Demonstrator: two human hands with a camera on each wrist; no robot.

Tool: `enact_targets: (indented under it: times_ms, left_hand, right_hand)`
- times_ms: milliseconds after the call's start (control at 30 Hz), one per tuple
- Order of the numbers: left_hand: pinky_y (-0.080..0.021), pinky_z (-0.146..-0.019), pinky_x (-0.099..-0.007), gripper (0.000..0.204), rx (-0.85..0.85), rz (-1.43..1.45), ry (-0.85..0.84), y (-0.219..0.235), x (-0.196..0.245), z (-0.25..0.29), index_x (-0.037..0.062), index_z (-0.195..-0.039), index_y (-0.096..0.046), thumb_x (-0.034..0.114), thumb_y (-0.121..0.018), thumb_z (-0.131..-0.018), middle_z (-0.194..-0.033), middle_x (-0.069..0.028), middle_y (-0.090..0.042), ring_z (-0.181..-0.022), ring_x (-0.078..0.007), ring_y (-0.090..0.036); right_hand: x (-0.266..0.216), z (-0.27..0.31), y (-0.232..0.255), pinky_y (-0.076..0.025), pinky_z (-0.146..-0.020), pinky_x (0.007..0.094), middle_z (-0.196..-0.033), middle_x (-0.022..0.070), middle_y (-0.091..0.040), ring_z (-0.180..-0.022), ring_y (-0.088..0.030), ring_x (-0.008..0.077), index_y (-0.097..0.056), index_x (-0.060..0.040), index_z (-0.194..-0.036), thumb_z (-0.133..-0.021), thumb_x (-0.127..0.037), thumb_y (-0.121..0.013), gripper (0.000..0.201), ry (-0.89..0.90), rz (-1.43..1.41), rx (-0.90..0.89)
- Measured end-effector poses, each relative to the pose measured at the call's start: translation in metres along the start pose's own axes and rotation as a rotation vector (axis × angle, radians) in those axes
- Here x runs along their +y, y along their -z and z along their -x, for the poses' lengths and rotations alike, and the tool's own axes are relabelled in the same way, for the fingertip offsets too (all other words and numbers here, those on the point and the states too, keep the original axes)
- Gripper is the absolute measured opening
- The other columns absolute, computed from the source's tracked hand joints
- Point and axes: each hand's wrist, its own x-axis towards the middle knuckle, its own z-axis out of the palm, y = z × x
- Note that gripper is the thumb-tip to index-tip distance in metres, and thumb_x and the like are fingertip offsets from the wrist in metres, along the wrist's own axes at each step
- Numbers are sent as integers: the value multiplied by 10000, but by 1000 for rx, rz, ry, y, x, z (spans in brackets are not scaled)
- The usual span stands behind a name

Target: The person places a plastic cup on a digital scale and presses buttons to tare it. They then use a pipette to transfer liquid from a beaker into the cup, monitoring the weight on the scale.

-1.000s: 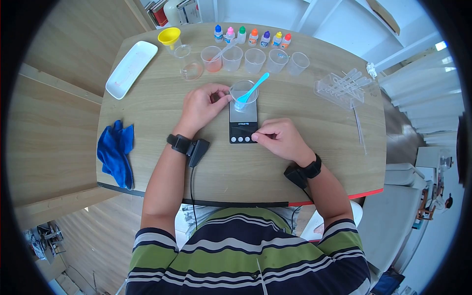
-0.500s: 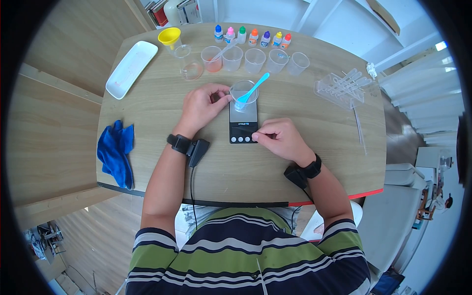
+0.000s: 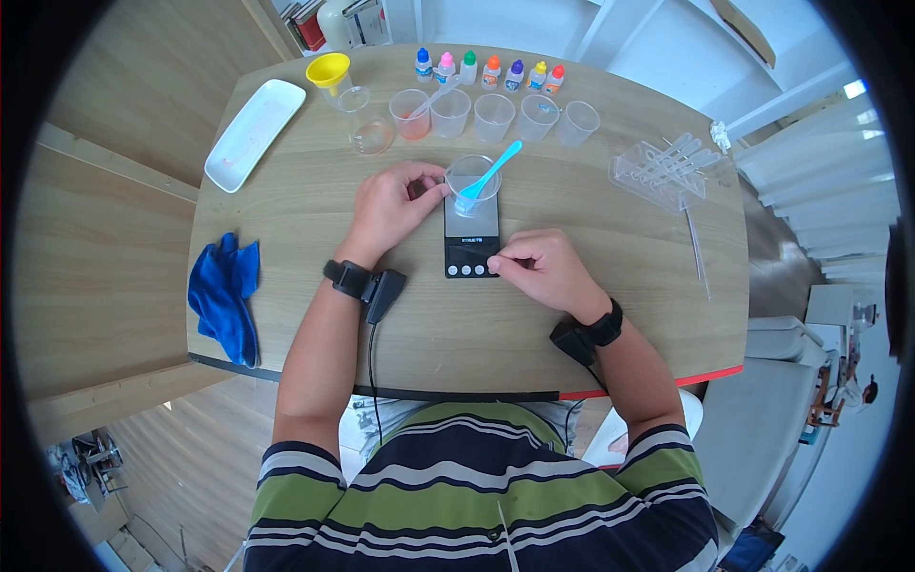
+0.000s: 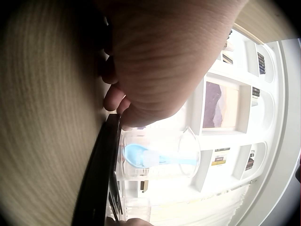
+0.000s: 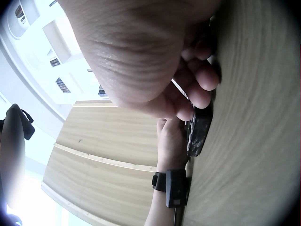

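A black digital scale (image 3: 471,250) with a silver weighing plate lies on the table in front of the person. On its far end stands a clear plastic cup (image 3: 484,201), a light-blue spoon (image 3: 498,163) leaning inside with its handle over the rim. My left hand (image 3: 393,208) holds the scale's left edge near the cup, thumb and fingertips together there in the left wrist view. At the near right corner, beside the round buttons, my right hand (image 3: 545,267) pinches the scale, its thumb over the top. The right wrist view shows the scale's dark side beneath those fingertips.
Behind the scale is a row of plastic cups (image 3: 494,118), one with reddish liquid, and several small colour-capped bottles (image 3: 492,72). A white tray (image 3: 217,170) and blue cloth (image 3: 225,297) lie left. A clear rack with stirrers (image 3: 667,172) stands right.
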Motion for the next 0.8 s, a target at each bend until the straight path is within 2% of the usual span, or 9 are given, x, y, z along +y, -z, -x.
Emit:
enact_targets:
  times_ms: [800]
  left_hand:
    - [-570, -691, -332, 289, -5, -1, 1, 0, 0, 0, 142, -1159, -861, 316, -865, -928, -914, -9, -812, -718, -145, -705]
  right_hand:
    - [0, 0, -1, -424, -576, 321, -714, 63, -672, -614, -568, 132, -819, 6, -931, -992, -100, -816, 122, -5, -9, 10]
